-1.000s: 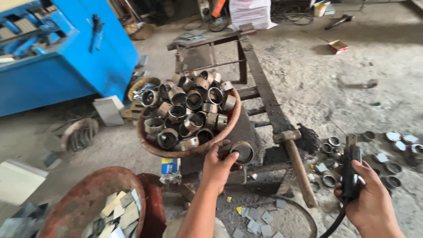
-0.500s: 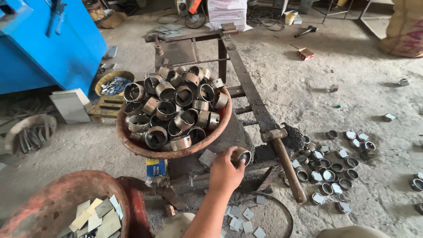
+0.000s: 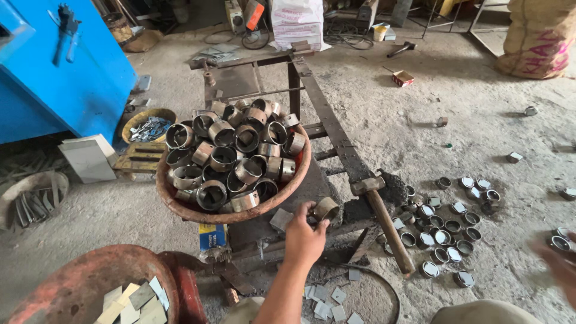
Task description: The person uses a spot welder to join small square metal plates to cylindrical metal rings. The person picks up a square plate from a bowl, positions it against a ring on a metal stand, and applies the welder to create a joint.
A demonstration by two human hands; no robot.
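A short metal ring [image 3: 326, 209], a cut sleeve of tube, sits pinched in the fingertips of the left hand [image 3: 305, 233], which is closed around it and holds it on its side, open end towards the camera, over the dark steel bench [image 3: 336, 144], just beside the lip of the rusty bowl [image 3: 240, 215]. The grip is a light one on the rim, which suits a thin-walled piece and keeps its bore visible. The bowl, heaped with like rings, rests on the bench, close to the hand. Just to the right a hammer [image 3: 384, 219] lies with its head on the bench edge and its handle slanting down. Beyond it, finished caps [image 3: 447, 225] lie scattered on the concrete floor. The right hand [image 3: 561, 264] is a blur at the frame edge; whether it is open or closed cannot be told. Lower left, a red pan [image 3: 72, 288] holds small flat plates [image 3: 129, 298].
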